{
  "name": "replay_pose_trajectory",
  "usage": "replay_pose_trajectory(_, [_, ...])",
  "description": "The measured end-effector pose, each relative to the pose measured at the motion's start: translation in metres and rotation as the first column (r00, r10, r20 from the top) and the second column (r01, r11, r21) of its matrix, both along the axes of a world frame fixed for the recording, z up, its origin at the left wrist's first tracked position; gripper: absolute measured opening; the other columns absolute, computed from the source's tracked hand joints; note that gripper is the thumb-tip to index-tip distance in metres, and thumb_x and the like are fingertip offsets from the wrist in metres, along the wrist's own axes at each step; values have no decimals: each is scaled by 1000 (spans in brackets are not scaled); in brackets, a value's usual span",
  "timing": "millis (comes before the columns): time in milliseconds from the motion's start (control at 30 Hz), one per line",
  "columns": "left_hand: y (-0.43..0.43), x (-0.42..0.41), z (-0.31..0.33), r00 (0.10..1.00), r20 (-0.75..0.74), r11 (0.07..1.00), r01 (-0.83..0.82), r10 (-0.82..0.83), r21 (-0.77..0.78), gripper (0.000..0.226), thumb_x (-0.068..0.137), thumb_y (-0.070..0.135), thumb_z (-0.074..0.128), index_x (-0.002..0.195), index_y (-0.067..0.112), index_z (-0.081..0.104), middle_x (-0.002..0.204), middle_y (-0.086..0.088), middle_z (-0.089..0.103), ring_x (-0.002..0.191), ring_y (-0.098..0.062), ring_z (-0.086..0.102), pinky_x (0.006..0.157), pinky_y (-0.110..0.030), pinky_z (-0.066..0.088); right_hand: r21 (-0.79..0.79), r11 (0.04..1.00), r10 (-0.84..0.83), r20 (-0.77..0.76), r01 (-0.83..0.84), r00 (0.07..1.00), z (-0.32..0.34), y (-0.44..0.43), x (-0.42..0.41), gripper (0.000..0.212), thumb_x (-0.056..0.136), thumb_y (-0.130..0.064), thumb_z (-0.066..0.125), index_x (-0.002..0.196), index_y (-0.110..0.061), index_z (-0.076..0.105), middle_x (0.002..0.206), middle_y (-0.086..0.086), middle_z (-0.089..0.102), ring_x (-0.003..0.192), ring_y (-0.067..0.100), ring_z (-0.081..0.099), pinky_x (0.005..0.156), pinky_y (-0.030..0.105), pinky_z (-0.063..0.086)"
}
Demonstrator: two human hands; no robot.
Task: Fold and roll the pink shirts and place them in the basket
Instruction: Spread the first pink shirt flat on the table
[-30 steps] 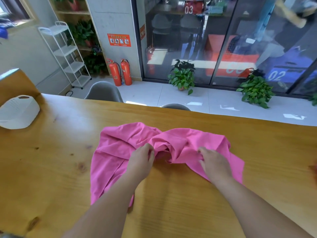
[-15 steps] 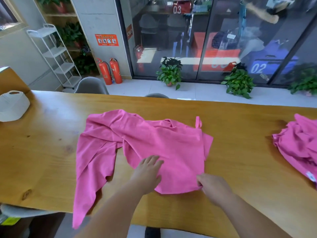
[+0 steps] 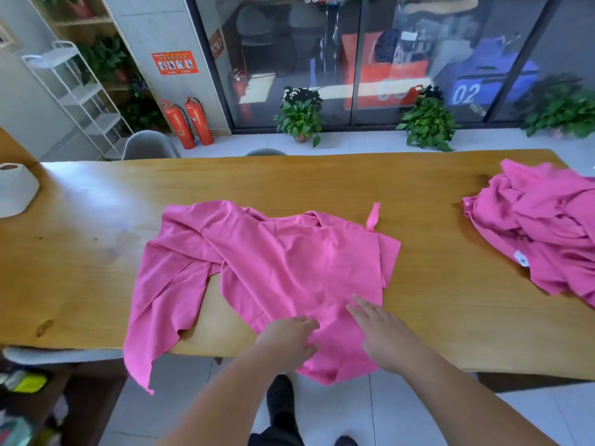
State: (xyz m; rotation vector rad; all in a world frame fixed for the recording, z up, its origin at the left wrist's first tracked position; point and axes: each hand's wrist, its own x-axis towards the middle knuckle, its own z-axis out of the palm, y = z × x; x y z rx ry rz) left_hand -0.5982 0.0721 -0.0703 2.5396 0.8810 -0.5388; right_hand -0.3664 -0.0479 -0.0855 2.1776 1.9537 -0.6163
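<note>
1. the pink shirt (image 3: 289, 268) lies spread but creased on the middle of the wooden tabletop (image 3: 96, 252), close to the near edge.
2. part of the shirt is folded over itself, and a bare wedge of tabletop shows between its left flap and its main body.
3. the left flap hangs off the near edge of the tabletop. the hem under the hands also drapes over that edge.
4. a narrow strip of the same cloth sticks out at the shirt's far right corner.
5. the left hand (image 3: 286, 342) is released and rests palm down on the cloth at the near edge, fingers pointing right. the hand is a little blurred.
6. the right hand (image 3: 383, 336) is also released, lying flat on the shirt with straight fingers, just beside the left hand.
7. a pile of pink shirts (image 3: 541, 230) sits heaped at the right end of the tabletop, well apart from the spread shirt. a small white label (image 3: 521, 259) shows on it.
8. the white basket (image 3: 16, 191) stands at the far left of the tabletop, partly cut off by the frame edge and well apart from the shirt.
</note>
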Motion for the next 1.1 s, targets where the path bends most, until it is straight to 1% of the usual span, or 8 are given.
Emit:
replay_pose_trajectory(67, [-9, 3, -2, 999, -26, 1000, 21, -21, 15, 52, 103, 41, 53, 152, 25, 44, 141, -2, 54, 123, -30, 61, 96, -48, 56, -44, 999, 23, -3, -23, 1000, -3, -4, -2, 79, 101, -22, 45, 170, -20, 7, 178, 2, -2, 163, 21, 9, 131, 40, 16])
replay_pose_trajectory(133, [-11, 6, -3, 999, -44, 999, -25, 26, 19, 50, 105, 42, 50, 152, 26, 43, 138, -2, 55, 120, -32, 63, 95, -49, 57, -28, 999, 37, 17, -36, 999, -5, -8, 0, 72, 105, -27, 42, 170, -20, 12, 178, 2, 7, 162, 19, 12, 131, 39, 15])
replay_pose_trajectory(233, [-4, 11, 2, 998, -26, 998, -51, 51, 35, 50, 107, 42, 49, 153, 26, 42, 142, -1, 55, 122, -30, 62, 97, -48, 56, -6, 999, 50, 26, -50, 998, -6, -4, 7, 64, 107, -35, 45, 166, -22, 26, 175, 1, 21, 158, 20, 25, 128, 40, 23])
replay_pose_trajectory(333, [17, 17, 6, 999, 50, 990, -24, 17, 136, 51, 106, 41, 50, 153, 25, 44, 149, -2, 49, 135, -28, 51, 109, -47, 47, 50, 999, -1, -4, 1, 1000, -3, 9, 14, 56, 106, -39, 47, 160, -26, 37, 164, 0, 40, 150, 22, 38, 121, 41, 35])
replay_pose_trajectory(500, [71, 44, 13, 993, 114, 965, -48, 19, 259, 63, 104, 45, 54, 161, 27, 34, 169, -5, 29, 156, -29, 26, 126, -47, 28, 118, 960, -245, -80, 253, 966, 4, 53, 35, 70, 106, -48, 50, 166, -25, 24, 173, 9, 19, 158, 30, 23, 124, 47, 34])
replay_pose_trajectory(667, [135, 79, 15, 994, 108, 965, -41, 14, 259, 76, 104, 46, 56, 167, 24, 20, 175, -7, 15, 162, -29, 12, 131, -47, 17, 73, 910, -399, -110, 408, 910, 0, 107, 79, 83, 106, -59, 44, 169, -19, 8, 176, 12, 7, 162, 31, 12, 128, 51, 24])
replay_pose_trajectory(933, [236, 121, -12, 996, 85, 983, 12, -28, 182, 76, 102, 51, 51, 167, 26, 21, 173, -1, 22, 161, -27, 16, 129, -45, 16, 9, 852, -521, -86, 523, 849, -24, 180, 136, 83, 106, -63, 37, 169, -18, 8, 174, 8, 20, 159, 29, 23, 127, 48, 24])
replay_pose_trajectory(1100, [285, 128, -35, 991, 127, 982, 11, -36, 191, 85, 92, 72, 14, 161, 27, 37, 163, 4, 42, 148, -24, 41, 123, -43, 29, -6, 837, -545, -88, 547, 833, -26, 231, 171, 80, 107, -62, 32, 170, -18, 9, 177, 4, 9, 163, 23, 10, 131, 46, 14])
